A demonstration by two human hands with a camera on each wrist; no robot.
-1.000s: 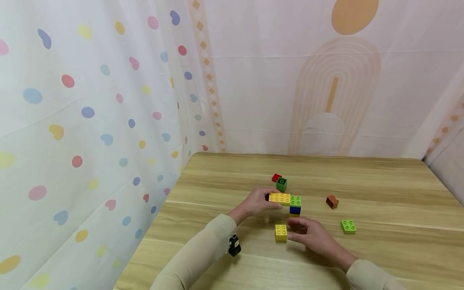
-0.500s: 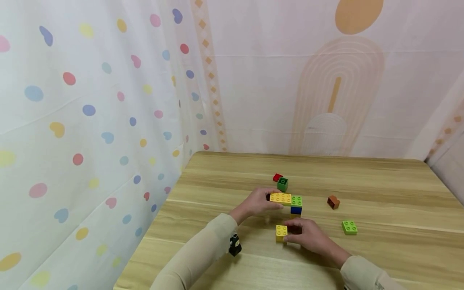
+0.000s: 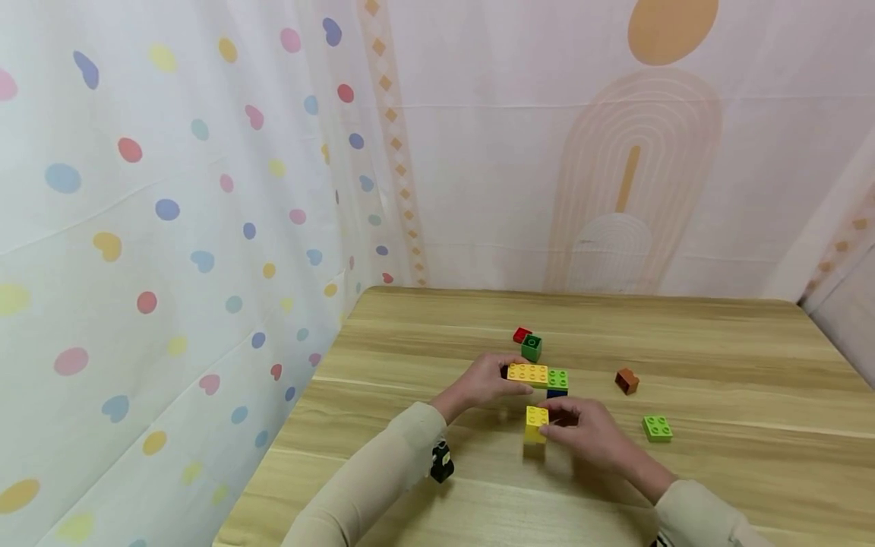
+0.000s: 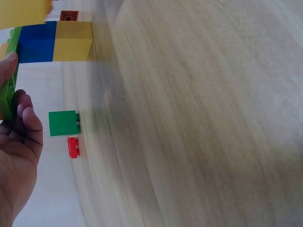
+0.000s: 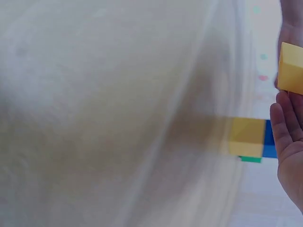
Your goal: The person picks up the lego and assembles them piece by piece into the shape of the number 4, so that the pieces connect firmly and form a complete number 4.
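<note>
My left hand (image 3: 487,380) grips the left end of a long yellow brick (image 3: 528,374) that joins a light green brick (image 3: 557,378). Below the green one are a blue brick (image 4: 38,41) and a yellow brick (image 4: 73,41), standing on the wooden table in the left wrist view. My right hand (image 3: 589,434) pinches a square yellow brick (image 3: 536,422) just in front of this structure, lifted off the table; the right wrist view shows the same brick (image 5: 290,69) by the fingers. Part of the structure's lower end is hidden behind my right hand in the head view.
Behind the structure lie a dark green brick (image 3: 531,348) and a small red brick (image 3: 522,335). To the right are a brown piece (image 3: 627,381) and a flat light green brick (image 3: 658,428). A black piece (image 3: 441,462) stands beside my left sleeve. A curtain hangs behind the table (image 3: 711,342).
My right hand has closed on the square yellow brick and raised it from the table, slightly away from me. My left hand has stayed on the long yellow brick.
</note>
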